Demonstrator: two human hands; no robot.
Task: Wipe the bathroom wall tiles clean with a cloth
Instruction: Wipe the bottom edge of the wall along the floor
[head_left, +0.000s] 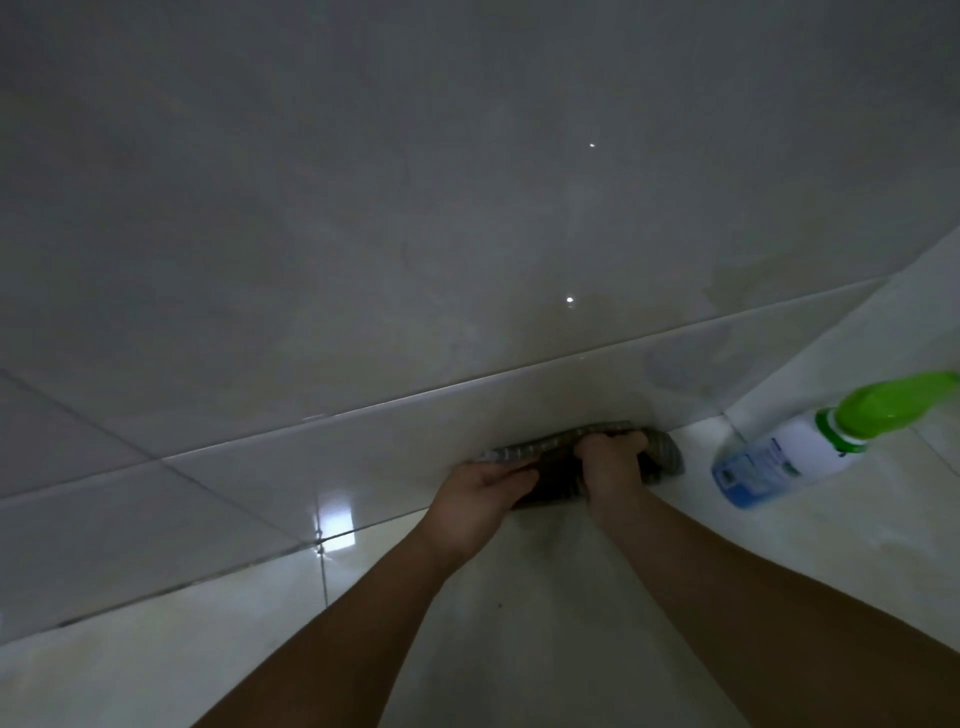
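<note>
Where the lowest wall tile (363, 452) meets the floor (519, 597), left hand (480, 486) and right hand (613, 465) grip the dark cloth (558, 470) — fingers (621, 441) curled onto it; spray bottle (795, 449) near, rightward.

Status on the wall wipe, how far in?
Done: unclear; the large wall tile shows damp-looking patches at right, so likely sprayed or wiped. In hand: left hand and right hand grip the cloth against the bottom tile row near the corner, spray bottle beside. Left: probably that row leftward.
</note>
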